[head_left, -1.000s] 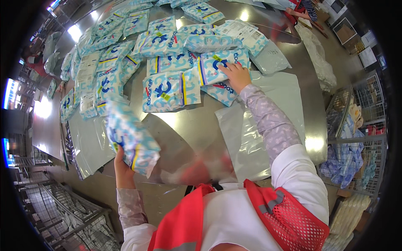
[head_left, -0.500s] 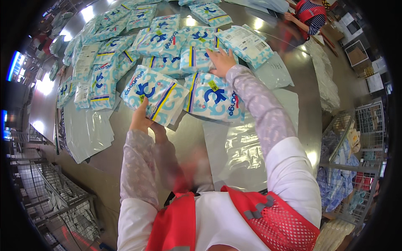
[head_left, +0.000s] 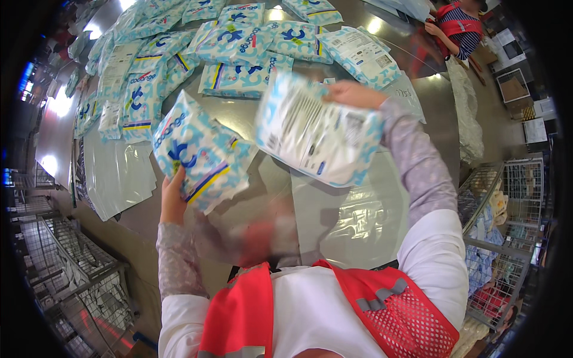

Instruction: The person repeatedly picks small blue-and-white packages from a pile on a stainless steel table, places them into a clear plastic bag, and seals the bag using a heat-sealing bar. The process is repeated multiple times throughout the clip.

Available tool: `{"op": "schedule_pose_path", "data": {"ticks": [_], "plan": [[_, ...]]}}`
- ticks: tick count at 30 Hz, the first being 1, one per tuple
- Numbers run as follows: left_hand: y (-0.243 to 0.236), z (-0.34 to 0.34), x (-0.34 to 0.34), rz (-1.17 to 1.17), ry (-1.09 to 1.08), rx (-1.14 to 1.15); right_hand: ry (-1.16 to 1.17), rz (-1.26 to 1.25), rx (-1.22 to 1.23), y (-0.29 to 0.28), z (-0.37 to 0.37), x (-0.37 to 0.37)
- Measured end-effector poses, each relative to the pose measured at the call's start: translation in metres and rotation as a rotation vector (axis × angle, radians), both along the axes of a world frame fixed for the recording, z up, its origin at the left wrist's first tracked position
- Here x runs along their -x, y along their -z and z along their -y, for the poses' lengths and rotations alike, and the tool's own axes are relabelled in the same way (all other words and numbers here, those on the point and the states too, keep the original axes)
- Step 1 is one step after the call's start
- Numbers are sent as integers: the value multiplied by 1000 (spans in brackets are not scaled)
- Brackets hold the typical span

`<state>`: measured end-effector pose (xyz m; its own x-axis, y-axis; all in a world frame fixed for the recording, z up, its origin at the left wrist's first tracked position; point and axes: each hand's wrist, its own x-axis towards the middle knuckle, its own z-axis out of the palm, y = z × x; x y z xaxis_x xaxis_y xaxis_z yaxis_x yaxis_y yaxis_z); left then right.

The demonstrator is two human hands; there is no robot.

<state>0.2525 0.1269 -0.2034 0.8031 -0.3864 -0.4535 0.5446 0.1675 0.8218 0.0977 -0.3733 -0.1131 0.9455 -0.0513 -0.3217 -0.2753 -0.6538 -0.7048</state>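
Note:
My left hand [head_left: 174, 194] grips the lower edge of a white and light-blue plastic package [head_left: 197, 152] with a dark-blue logo and a blue-yellow stripe; the thumb lies on its face. In my right hand [head_left: 352, 94] is a second package [head_left: 316, 134], pinched by its upper right edge. It is tilted and slightly blurred, and its back with printed panels faces me. Both packages are held above the metal table [head_left: 262, 191], close to each other. Beyond them lies a pile of similar packages [head_left: 233, 45], the nearest a package with a blue-yellow stripe [head_left: 236, 80].
Flat grey plastic bags [head_left: 352, 221] lie near the table's front right, more grey bags [head_left: 116, 173] at left. At far right a person in a red vest [head_left: 456, 27] handles grey plastic. Wire carts [head_left: 504, 227] stand right and left of the table.
My right hand has taken hold of a package, lifted it and brought it nearer, its back now showing. My left hand has moved left and nearer with its package, tilting it.

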Motion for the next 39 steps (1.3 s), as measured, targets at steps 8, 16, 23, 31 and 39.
{"op": "schedule_pose_path", "data": {"ticks": [8,16,23,31,39], "plan": [[-28,-90,77,-195,302,-93,170,507,50,-3,-57,20],[-36,-55,124,-179,-26,239,478,314,-638,52,-197,66],[-56,-54,129,31,38,79,362,553,-425,49,-296,39],[-65,-38,125,101,73,38,1217,350,199,144,-49,46],[-71,-47,126,59,57,18,738,663,-800,-122,-245,64]]}}
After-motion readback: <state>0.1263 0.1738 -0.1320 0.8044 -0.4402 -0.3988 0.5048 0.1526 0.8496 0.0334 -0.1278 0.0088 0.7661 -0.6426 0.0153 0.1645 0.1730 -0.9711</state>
